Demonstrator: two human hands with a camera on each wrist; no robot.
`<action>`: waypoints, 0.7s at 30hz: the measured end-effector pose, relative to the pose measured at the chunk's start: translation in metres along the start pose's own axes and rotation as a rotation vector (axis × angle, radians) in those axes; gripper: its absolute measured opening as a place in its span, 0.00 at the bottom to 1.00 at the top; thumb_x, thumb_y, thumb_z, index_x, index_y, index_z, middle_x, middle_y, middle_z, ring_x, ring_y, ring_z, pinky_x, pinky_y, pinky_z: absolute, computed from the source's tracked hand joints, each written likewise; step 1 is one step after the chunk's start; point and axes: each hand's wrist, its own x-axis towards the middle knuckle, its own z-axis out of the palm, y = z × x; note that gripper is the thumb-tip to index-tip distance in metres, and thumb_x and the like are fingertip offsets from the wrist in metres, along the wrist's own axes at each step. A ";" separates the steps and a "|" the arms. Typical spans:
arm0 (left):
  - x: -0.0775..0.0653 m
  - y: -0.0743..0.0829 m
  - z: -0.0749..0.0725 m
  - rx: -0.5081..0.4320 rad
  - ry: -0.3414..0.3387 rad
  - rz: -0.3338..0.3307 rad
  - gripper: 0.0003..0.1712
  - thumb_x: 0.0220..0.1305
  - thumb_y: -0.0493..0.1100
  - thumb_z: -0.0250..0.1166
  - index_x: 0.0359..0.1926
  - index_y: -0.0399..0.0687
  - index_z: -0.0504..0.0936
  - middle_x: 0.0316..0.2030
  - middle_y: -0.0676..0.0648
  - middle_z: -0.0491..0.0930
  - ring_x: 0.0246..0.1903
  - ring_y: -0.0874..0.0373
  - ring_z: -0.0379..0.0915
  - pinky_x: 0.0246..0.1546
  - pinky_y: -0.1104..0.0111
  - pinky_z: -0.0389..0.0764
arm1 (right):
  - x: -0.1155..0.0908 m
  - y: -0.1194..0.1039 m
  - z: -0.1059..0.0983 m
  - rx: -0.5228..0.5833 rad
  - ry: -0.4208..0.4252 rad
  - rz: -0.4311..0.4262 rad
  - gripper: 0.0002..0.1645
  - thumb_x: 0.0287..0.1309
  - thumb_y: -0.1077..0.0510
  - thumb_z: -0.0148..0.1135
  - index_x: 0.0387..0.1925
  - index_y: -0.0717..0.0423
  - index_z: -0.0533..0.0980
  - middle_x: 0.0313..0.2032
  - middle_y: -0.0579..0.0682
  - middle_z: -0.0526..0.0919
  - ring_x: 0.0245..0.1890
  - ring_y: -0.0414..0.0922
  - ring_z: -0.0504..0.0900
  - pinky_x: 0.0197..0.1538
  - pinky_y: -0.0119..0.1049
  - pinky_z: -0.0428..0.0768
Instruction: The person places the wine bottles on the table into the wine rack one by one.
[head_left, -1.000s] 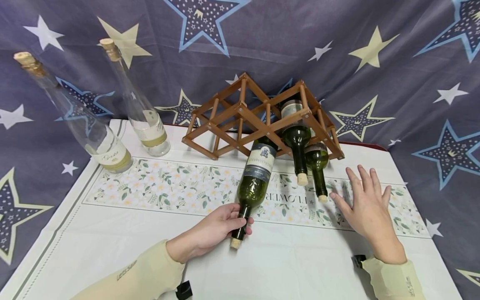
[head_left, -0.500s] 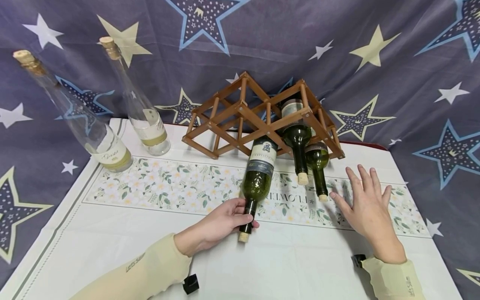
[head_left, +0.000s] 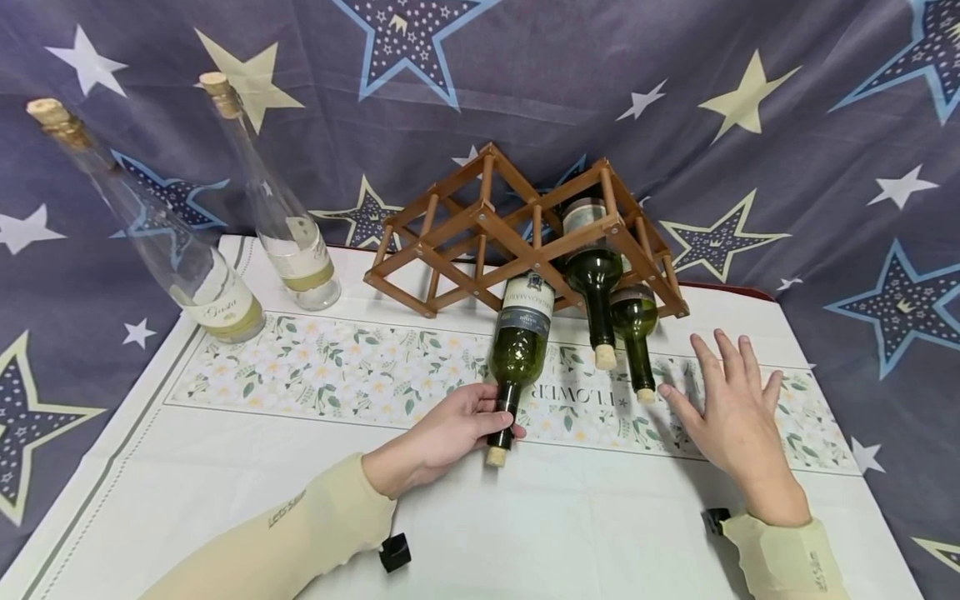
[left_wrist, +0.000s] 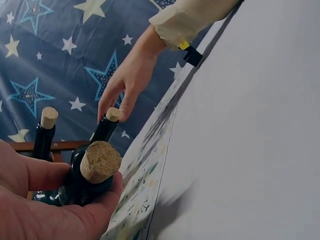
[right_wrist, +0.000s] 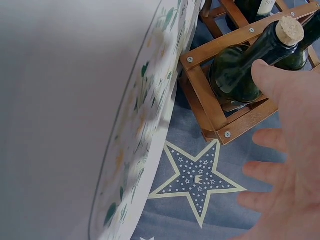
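My left hand (head_left: 459,429) grips a green wine bottle (head_left: 519,350) by its neck, thumb on top. The bottle's base end is inside a lower opening of the wooden wine rack (head_left: 480,218), and its cork (left_wrist: 101,161) points toward me. Two more corked green bottles lie in the rack's right part: an upper bottle (head_left: 592,279) and a lower bottle (head_left: 636,333). My right hand (head_left: 738,421) is spread with straight fingers beside the lower bottle's neck. In the right wrist view its thumb (right_wrist: 265,75) overlaps that bottle's neck; nothing is held in this hand.
Two tall clear corked bottles stand upright at the left, a nearer bottle (head_left: 217,300) and a farther bottle (head_left: 300,267). A floral runner strip (head_left: 330,375) crosses the white tablecloth (head_left: 570,533). Behind the rack hangs a star-patterned cloth (head_left: 570,75).
My left hand has moved forward and slightly right, sliding the wine bottle deeper into the rack. My right hand has stayed nearly still.
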 end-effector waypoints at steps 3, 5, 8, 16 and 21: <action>0.004 0.002 0.000 -0.004 0.004 0.003 0.24 0.79 0.31 0.55 0.69 0.21 0.63 0.59 0.25 0.75 0.51 0.49 0.84 0.57 0.59 0.84 | 0.000 0.000 -0.001 0.002 0.004 -0.002 0.51 0.73 0.38 0.64 0.84 0.53 0.54 0.81 0.67 0.50 0.82 0.67 0.38 0.68 0.82 0.25; 0.006 0.003 0.000 -0.009 0.006 0.003 0.24 0.79 0.30 0.55 0.69 0.21 0.64 0.59 0.25 0.76 0.50 0.49 0.84 0.57 0.59 0.84 | 0.001 0.000 -0.001 0.001 0.007 -0.003 0.51 0.73 0.38 0.64 0.84 0.53 0.54 0.81 0.67 0.50 0.82 0.67 0.38 0.68 0.82 0.26; 0.010 0.006 0.001 -0.017 0.006 0.001 0.24 0.79 0.30 0.54 0.69 0.21 0.64 0.58 0.25 0.76 0.50 0.49 0.84 0.58 0.58 0.83 | 0.001 0.000 -0.001 0.001 0.015 -0.007 0.51 0.72 0.38 0.64 0.84 0.53 0.55 0.81 0.67 0.51 0.82 0.68 0.39 0.68 0.83 0.26; 0.022 0.012 0.000 -0.028 0.012 -0.004 0.25 0.81 0.31 0.53 0.72 0.23 0.62 0.61 0.25 0.74 0.53 0.48 0.83 0.61 0.56 0.81 | 0.001 -0.001 -0.002 -0.003 0.013 -0.001 0.50 0.73 0.38 0.64 0.84 0.53 0.55 0.81 0.67 0.51 0.82 0.67 0.39 0.68 0.83 0.27; 0.029 0.014 0.001 -0.030 0.014 0.006 0.26 0.82 0.32 0.53 0.73 0.24 0.61 0.61 0.25 0.75 0.55 0.48 0.83 0.64 0.55 0.78 | -0.001 0.000 -0.002 -0.005 0.009 0.002 0.50 0.73 0.38 0.64 0.84 0.54 0.55 0.81 0.67 0.51 0.82 0.67 0.38 0.67 0.83 0.27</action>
